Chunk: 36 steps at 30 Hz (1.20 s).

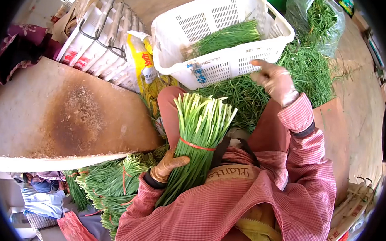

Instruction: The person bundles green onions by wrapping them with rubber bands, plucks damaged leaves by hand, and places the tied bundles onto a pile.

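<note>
My left hand (169, 165), in a thin glove, grips the lower side of a thick bunch of garlic chives (199, 129) on my lap. A red band (197, 145) circles the bunch, whose pale cut ends point up and away from me. My right hand (276, 81), also gloved, hangs beside the front right wall of a white plastic basket (222, 67); its fingers are apart and nothing shows in them. Inside the basket lies another bunch of chives (228, 37).
Loose green leaves (309, 72) pile up right of the basket, below a clear plastic bag (337, 30). Several banded bunches (107, 181) lie at lower left under a stained board (36, 108). White crates (101, 37) and a yellow-white sack (139, 61) stand left of the basket.
</note>
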### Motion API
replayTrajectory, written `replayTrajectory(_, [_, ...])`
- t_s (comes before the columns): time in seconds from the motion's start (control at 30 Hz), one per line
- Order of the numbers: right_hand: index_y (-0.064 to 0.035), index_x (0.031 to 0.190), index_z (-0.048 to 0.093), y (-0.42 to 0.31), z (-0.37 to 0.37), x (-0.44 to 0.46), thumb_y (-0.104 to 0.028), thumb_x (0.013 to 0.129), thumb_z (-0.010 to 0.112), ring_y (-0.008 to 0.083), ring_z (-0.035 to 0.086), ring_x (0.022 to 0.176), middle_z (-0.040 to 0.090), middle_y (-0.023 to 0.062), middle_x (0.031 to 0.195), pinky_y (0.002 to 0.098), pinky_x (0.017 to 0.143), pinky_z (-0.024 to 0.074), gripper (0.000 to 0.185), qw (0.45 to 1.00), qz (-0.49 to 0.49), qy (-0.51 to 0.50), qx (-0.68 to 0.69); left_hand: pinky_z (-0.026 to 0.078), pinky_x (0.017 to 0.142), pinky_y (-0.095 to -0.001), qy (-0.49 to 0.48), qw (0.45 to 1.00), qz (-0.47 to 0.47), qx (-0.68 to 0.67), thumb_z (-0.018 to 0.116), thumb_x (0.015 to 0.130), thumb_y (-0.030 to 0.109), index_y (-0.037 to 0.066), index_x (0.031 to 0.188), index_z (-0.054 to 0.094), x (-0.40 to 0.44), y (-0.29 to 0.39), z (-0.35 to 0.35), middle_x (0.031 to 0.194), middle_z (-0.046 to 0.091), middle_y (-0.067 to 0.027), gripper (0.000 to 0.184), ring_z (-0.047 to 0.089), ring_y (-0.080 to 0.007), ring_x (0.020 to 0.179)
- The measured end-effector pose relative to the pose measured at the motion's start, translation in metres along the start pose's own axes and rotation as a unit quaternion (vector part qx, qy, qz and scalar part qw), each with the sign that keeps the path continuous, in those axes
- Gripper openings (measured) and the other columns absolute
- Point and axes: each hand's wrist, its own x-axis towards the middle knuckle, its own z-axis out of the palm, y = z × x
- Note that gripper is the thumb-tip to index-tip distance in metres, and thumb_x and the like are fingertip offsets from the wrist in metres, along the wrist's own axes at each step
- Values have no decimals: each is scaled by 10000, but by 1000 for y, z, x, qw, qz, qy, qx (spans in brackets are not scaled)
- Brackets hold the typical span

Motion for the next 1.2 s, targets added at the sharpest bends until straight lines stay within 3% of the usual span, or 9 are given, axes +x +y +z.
replayTrajectory(0.13, [-91, 1190, 463, -35, 27, 1, -256, 818, 528, 229, 596, 820, 574, 91, 1064, 305, 792, 476, 412, 925, -67, -307, -214, 388, 879, -308, 7, 1000, 6, -13, 682, 713, 185, -12, 1244, 353, 4, 11, 19, 1116, 514, -91, 655, 500, -177, 991])
replayTrajectory(0.27, [-75, 832, 649, -10, 31, 21, -143, 779, 588, 176, 608, 663, 645, 78, 788, 290, 651, 502, 105, 989, 81, 94, -82, 393, 872, -304, 38, 999, 24, 6, 678, 716, 142, -10, 1242, 358, 0, 10, 22, 1116, 515, -86, 634, 499, -169, 988])
replayTrajectory(0.33, [-76, 878, 636, -1, 19, 25, -174, 800, 564, 185, 606, 682, 642, 91, 818, 289, 658, 501, 144, 946, -35, 136, -293, 391, 873, -304, 55, 997, 34, 46, 671, 724, 138, -9, 1243, 359, -1, 21, 31, 1116, 515, -78, 623, 496, -162, 988])
replayTrajectory(0.6, [-153, 945, 606, 77, -93, 42, -157, 838, 484, 151, 608, 765, 630, 62, 895, 295, 675, 510, 163, 843, 378, 184, -335, 390, 869, -298, 57, 995, 61, 61, 662, 731, 127, -16, 1238, 362, -3, 3, 8, 1110, 517, -77, 606, 494, -157, 989])
replayTrajectory(0.7, [-104, 1273, 354, 20, -30, 3, -203, 701, 667, 225, 515, 1004, 347, 109, 1299, 293, 773, 502, 660, 895, 174, 76, -404, 392, 866, -294, 54, 997, 46, 40, 660, 733, 128, -15, 1236, 364, 1, 8, 16, 1102, 518, -74, 601, 490, -155, 994])
replayTrajectory(0.73, [-118, 1278, 358, 29, 4, -13, -274, 637, 717, 238, 351, 1176, 289, 119, 1334, 332, 938, 390, 750, 971, -53, 182, -146, 393, 865, -293, 41, 999, 30, 17, 659, 734, 130, -12, 1237, 363, 2, 12, 20, 1101, 517, -72, 601, 487, -155, 999])
replayTrajectory(0.87, [-145, 1098, 573, -47, 62, -27, -355, 748, 611, 228, 270, 1236, 399, 122, 1273, 400, 1048, 118, 410, 954, -271, -123, 32, 400, 860, -311, 49, 998, -8, 28, 664, 729, 217, -8, 1244, 351, 1, 13, 21, 1111, 513, -88, 643, 507, -176, 977])
replayTrajectory(1.07, [-91, 934, 610, -29, -7, 31, -176, 850, 463, 218, 535, 994, 608, 48, 1003, 361, 899, 401, 189, 886, 17, 162, 435, 390, 880, -306, 12, 999, -14, -42, 655, 748, 200, 10, 1276, 313, -5, 5, 11, 1151, 487, -75, 657, 481, -168, 1021])
replayTrajectory(1.2, [-88, 1078, 540, -22, -48, 9, -256, 760, 624, 177, 530, 1004, 584, 60, 1042, 293, 821, 470, 370, 947, -82, 136, 280, 378, 897, -315, 5, 999, 12, -30, 661, 745, 236, 8, 1283, 297, 0, 1, 5, 1171, 473, -83, 689, 471, -173, 1039])
